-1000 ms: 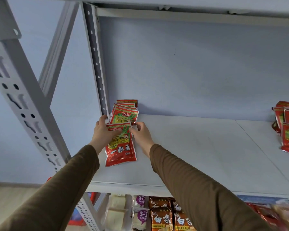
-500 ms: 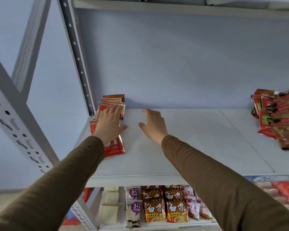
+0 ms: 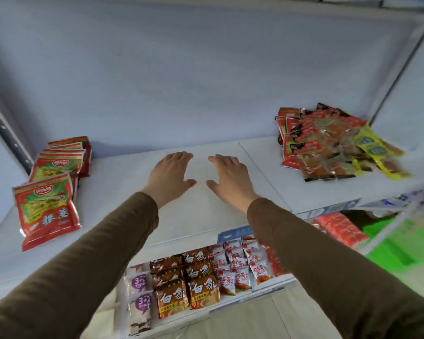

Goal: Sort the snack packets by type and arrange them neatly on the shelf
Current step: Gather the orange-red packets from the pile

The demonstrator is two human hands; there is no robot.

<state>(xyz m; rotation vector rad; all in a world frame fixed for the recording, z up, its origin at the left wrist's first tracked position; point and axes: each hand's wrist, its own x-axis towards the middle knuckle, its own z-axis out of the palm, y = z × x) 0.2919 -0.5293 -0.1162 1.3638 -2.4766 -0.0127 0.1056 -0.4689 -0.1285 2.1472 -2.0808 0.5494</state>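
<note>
- Your left hand (image 3: 168, 177) and right hand (image 3: 230, 178) hover side by side over the middle of the shelf (image 3: 123, 189), fingers spread flat, holding nothing.
- The red-and-green packets (image 3: 52, 184) lie lined up far left.
- A mixed packet heap (image 3: 333, 143) sits far right.

The jumbled pile of mixed packets (image 3: 328, 145) at the shelf's right end is smeared with blur, so its print cannot be read. The row of red and green packets (image 3: 56, 177) overlaps, each hiding most of the one behind. On the lower shelf (image 3: 206, 311), the brown sleeves (image 3: 316, 265) cover some packets. The right side is blurred.
</note>
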